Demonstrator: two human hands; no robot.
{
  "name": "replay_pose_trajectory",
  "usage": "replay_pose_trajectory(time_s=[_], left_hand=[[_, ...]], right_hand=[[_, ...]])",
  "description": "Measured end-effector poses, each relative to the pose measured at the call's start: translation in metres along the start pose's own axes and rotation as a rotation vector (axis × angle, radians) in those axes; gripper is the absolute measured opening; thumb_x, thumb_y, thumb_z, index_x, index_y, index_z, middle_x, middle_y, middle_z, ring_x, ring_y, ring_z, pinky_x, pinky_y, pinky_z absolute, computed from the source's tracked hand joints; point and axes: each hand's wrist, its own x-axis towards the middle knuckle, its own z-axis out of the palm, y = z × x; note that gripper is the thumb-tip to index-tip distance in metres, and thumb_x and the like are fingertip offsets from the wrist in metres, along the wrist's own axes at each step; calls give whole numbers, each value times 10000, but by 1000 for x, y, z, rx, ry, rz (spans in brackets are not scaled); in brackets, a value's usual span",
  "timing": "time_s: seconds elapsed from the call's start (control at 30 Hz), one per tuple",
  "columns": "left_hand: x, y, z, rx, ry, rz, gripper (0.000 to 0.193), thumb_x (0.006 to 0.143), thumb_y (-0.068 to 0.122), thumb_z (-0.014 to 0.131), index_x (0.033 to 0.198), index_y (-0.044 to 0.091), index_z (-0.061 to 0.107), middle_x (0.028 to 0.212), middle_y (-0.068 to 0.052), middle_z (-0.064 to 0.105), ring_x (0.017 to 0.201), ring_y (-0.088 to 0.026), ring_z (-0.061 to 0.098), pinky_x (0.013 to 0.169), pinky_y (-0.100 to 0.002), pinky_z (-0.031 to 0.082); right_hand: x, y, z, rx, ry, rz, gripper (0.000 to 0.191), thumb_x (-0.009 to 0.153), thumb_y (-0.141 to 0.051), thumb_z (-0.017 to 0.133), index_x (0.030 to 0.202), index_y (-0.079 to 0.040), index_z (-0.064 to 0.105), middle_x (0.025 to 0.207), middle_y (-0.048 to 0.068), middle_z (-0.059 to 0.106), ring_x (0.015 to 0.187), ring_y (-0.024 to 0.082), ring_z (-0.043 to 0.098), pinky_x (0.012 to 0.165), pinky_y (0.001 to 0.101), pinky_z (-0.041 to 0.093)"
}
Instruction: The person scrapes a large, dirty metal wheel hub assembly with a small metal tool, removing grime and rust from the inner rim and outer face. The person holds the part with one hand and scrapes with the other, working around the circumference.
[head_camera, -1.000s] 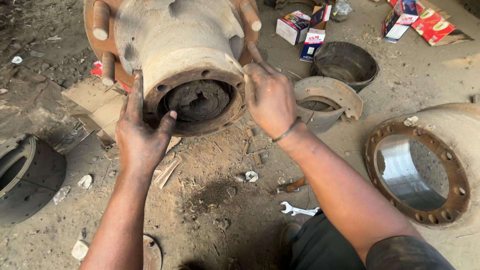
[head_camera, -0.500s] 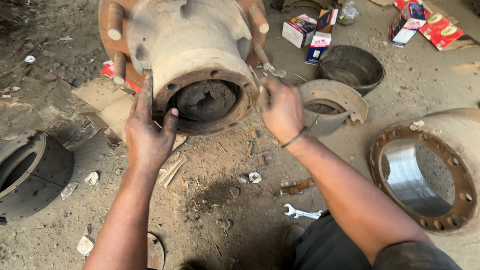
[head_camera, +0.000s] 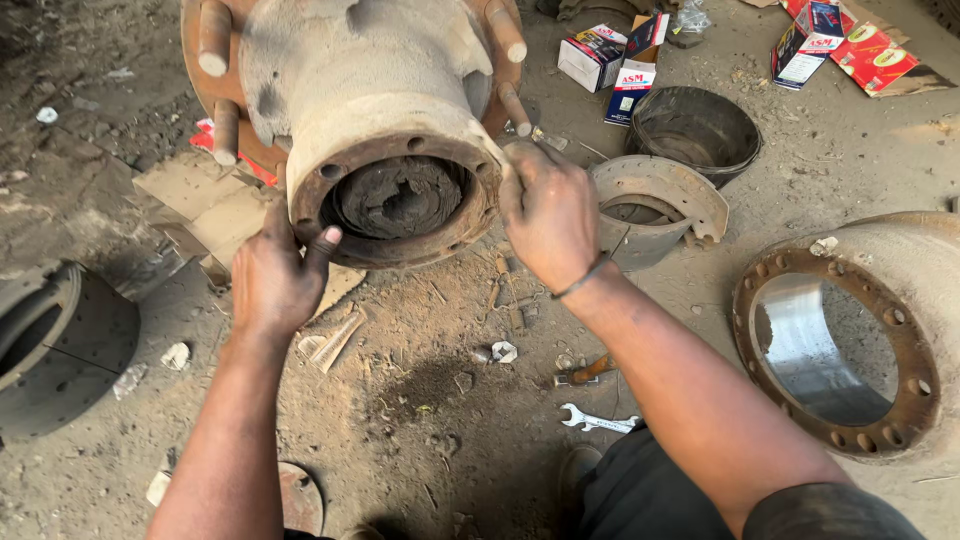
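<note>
Both hands are on the rusty wheel hub (head_camera: 370, 130), which sits on the dirt ground (head_camera: 430, 400) with its open bore facing the camera. The left hand (head_camera: 272, 280) presses its spread fingers against the lower left edge of the hub's bolt-hole flange, open rather than closed round anything. The right hand (head_camera: 548, 215) curls over the flange's right edge; whether its fingertips pinch something small there I cannot tell. Inside the bore, between the two hands, dark greasy parts remain seated, so by the look of it the hub is stripped of its drum but not yet emptied. Just right of the right hand lies a brake shoe (head_camera: 660, 205); further right, a brake drum (head_camera: 850, 340). Below the right wrist rests a spanner (head_camera: 598, 420), untouched.
</note>
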Motion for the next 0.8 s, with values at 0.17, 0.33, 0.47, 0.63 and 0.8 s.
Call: replay_pose_trajectory(time_s=[0.17, 0.33, 0.47, 0.63, 0.8], left_hand=[[-3, 6, -1, -63, 111, 89, 698, 943, 318, 731, 1490, 19, 418, 899, -142, 780, 816, -376, 740, 754, -508, 554], [-2, 11, -6, -4, 137, 119, 889, 932, 321, 752, 1633, 67, 268, 972, -155, 763, 803, -356, 752, 761, -483, 579], [-3, 15, -11, 5, 246, 232, 786, 901, 302, 797, 1555, 61, 434, 1134, -184, 766, 864, -354, 755, 765, -479, 576], [0, 18, -22, -111, 202, 103, 686, 850, 315, 856, 1442, 79, 604, 1017, -212, 760, 894, -317, 761, 822, -447, 588], [-1, 19, -24, -342, 138, 211, 696, 866, 253, 838, 1469, 37, 568, 1283, -224, 701, 1160, -305, 696, 937, -441, 562]], right_hand=[[1, -1, 2, 0, -97, 201, 170, 943, -28, 630, 1062, 17, 745, 728, 174, 734, 494, 212, 675, 462, 379, 531], [-3, 3, 2, 13, 50, -45, 161, 932, -32, 654, 1061, 17, 737, 824, 202, 734, 645, 288, 721, 608, 409, 578], [-1, 1, 9, -43, -5, 49, 179, 940, -34, 650, 1090, 6, 740, 862, 203, 745, 625, 294, 728, 607, 416, 585], [1, -6, 10, -54, 105, -151, 174, 921, -12, 636, 1077, 20, 707, 910, 201, 734, 748, 324, 731, 703, 425, 599], [1, -9, 3, -202, -110, 47, 151, 911, -47, 665, 1022, -5, 757, 823, 218, 734, 687, 356, 713, 647, 472, 569]])
